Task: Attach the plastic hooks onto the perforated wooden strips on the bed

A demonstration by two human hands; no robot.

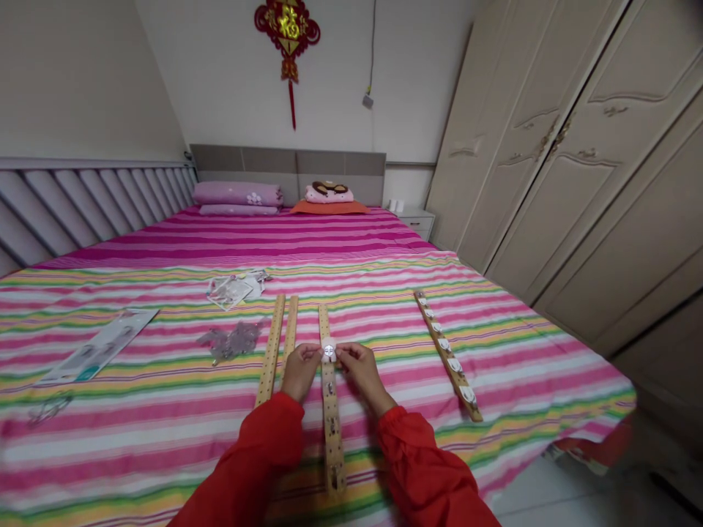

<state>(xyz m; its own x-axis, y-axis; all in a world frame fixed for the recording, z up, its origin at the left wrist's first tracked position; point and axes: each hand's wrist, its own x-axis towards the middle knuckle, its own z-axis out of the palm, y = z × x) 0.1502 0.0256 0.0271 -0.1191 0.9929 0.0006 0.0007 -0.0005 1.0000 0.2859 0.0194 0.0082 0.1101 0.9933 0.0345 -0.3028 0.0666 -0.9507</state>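
Observation:
My left hand (302, 369) and my right hand (361, 369) meet over the middle wooden strip (329, 406), which has rows of small holes. Between them, pinched at its two sides, is a small white card (328, 351) with a dark printed design. Nearer to me, several small metal pieces sit along the same strip; their exact kind is too small to tell. Left of it lie two bare perforated strips, the outer one (271, 351) and the inner one (291, 326), partly behind my left hand. A further strip (460, 380) at right carries several white pieces in a row.
Everything lies on a bed with a striped sheet (165, 446). At left are grey translucent plastic bits (233, 342), a pile of white-edged packets (239, 288), a long clear package (104, 344) and a small clear thing (52, 406). A wardrobe (549, 161) stands at right.

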